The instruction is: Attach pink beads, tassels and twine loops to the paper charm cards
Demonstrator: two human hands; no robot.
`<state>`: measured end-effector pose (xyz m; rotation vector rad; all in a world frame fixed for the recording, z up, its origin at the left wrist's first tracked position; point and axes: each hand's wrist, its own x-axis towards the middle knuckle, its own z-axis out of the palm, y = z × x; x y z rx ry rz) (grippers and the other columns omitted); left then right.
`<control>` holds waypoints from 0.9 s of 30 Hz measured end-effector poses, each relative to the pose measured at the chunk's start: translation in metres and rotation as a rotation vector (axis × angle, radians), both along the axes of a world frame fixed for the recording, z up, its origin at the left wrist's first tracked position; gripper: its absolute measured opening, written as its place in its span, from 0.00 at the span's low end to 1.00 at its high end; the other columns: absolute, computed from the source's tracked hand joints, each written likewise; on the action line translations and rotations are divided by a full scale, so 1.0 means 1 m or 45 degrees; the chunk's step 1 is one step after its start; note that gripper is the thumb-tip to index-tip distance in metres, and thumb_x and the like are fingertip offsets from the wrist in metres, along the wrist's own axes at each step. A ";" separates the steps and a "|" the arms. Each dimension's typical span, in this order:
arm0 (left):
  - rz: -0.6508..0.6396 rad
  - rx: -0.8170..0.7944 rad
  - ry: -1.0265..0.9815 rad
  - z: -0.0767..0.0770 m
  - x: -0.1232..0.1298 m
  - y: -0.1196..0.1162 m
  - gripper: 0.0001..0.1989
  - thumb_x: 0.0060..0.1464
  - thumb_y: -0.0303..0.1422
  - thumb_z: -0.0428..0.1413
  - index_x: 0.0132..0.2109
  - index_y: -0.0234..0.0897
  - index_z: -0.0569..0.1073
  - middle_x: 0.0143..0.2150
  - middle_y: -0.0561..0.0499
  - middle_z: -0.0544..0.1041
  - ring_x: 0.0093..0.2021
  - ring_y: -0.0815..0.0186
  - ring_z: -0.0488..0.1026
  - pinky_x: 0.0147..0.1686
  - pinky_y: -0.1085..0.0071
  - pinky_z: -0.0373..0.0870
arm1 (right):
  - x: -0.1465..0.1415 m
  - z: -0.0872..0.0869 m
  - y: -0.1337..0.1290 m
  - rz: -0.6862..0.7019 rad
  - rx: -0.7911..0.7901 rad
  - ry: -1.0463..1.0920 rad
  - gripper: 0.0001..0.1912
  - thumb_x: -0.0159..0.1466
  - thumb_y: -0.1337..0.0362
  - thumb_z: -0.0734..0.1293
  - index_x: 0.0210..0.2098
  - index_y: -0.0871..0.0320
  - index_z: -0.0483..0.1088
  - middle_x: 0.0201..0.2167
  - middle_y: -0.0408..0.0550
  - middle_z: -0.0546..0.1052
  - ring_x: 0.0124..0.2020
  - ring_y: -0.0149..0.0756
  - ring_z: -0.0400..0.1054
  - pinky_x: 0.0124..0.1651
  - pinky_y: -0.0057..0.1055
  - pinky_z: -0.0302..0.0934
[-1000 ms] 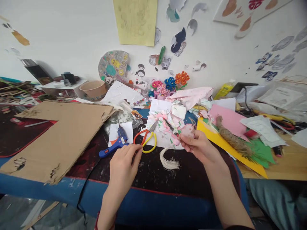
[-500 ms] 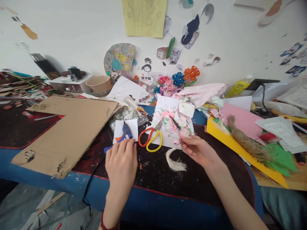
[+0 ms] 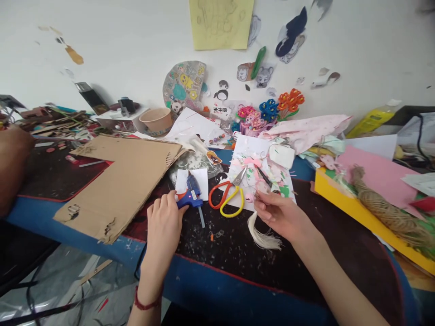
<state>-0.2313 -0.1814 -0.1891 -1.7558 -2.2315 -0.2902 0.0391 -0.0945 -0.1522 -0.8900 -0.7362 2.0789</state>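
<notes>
My left hand (image 3: 165, 222) is closed round the handle of a blue hot glue gun (image 3: 194, 194), which lies on a white paper square (image 3: 203, 183) with a glue stick poking from its back. My right hand (image 3: 280, 215) is pinched closed at the lower edge of a sheet of pink and green scraps; what sits between its fingertips is too small to make out. Just left of those fingers is a pink bead (image 3: 250, 198), and below them a cream tassel (image 3: 263, 235) lies on the dark mat. Scissors (image 3: 231, 192) with red and yellow handles rest between my hands.
Cut cardboard (image 3: 125, 185) covers the mat on the left. Another person's arm (image 3: 13, 163) reaches in at the far left edge. Beaded flowers (image 3: 268, 110) stand at the back. A twine bundle (image 3: 384, 210) lies on yellow card (image 3: 356, 213) at right.
My left hand has moved from over the glue gun to its left side, uncovering the gun's back and glue stick. The view has shifted left, and another person's arm now shows.
</notes>
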 end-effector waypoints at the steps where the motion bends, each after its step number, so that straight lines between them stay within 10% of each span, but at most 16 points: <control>1: -0.021 -0.005 0.005 -0.002 -0.001 0.000 0.20 0.66 0.36 0.56 0.59 0.28 0.68 0.45 0.41 0.76 0.46 0.49 0.73 0.45 0.56 0.70 | -0.005 0.001 0.000 -0.007 0.010 0.011 0.16 0.48 0.61 0.83 0.26 0.60 0.74 0.19 0.38 0.70 0.18 0.18 0.60 0.19 0.16 0.55; 12: -0.155 0.119 -0.081 -0.016 -0.005 -0.004 0.23 0.68 0.35 0.53 0.65 0.27 0.64 0.46 0.41 0.75 0.46 0.51 0.71 0.46 0.57 0.70 | -0.113 -0.008 0.046 0.094 0.041 -0.036 0.09 0.62 0.64 0.76 0.30 0.60 0.75 0.28 0.44 0.78 0.37 0.36 0.80 0.55 0.38 0.72; 22: -0.183 0.143 -0.108 -0.021 -0.014 -0.008 0.21 0.69 0.33 0.49 0.64 0.29 0.66 0.45 0.40 0.75 0.45 0.51 0.69 0.46 0.57 0.68 | -0.118 -0.026 0.062 0.131 0.142 -0.168 0.10 0.60 0.64 0.77 0.27 0.61 0.75 0.31 0.49 0.81 0.40 0.38 0.79 0.62 0.44 0.67; 27: -0.175 0.390 -0.521 -0.013 -0.022 -0.024 0.21 0.71 0.35 0.44 0.64 0.30 0.67 0.50 0.39 0.74 0.50 0.53 0.71 0.52 0.58 0.69 | -0.119 -0.026 0.063 0.147 0.150 -0.173 0.10 0.58 0.62 0.78 0.28 0.60 0.77 0.31 0.50 0.81 0.38 0.37 0.79 0.62 0.44 0.66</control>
